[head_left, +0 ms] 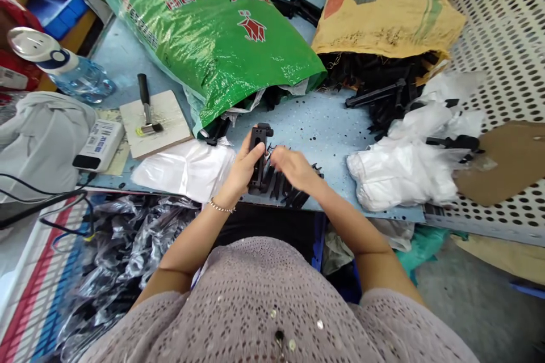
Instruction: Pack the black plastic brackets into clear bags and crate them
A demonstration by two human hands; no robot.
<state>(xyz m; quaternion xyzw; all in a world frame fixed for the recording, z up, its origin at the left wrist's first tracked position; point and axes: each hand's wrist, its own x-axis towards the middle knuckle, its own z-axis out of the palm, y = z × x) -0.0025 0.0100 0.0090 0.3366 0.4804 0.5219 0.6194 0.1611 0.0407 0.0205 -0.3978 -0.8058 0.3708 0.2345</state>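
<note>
Works at the near edge of a pale-blue worktop [336, 127], with a large green sack [204, 34] over the far edge left of centre and a yellow sack [387, 5] over the far edge to the right. Looks only partway along, judging by the many loose black parts [378, 103] at the yellow sack's mouth, probably not yet worked on. Has white wrapping [383, 176] toward the near right corner, with black ends poking out; gives no sure sign of finished or unfinished. Holds a long black part [256, 173] above the near edge, just beside a cluster of black pieces [293, 194], completeness unclear. Wraps the left hand [246, 167] around it, fingers closed to its width, thumb across the face. Brings the right hand [293, 167] close from the right, fingers curled narrow; cannot tell whether gripping something small or merely touching.
</note>
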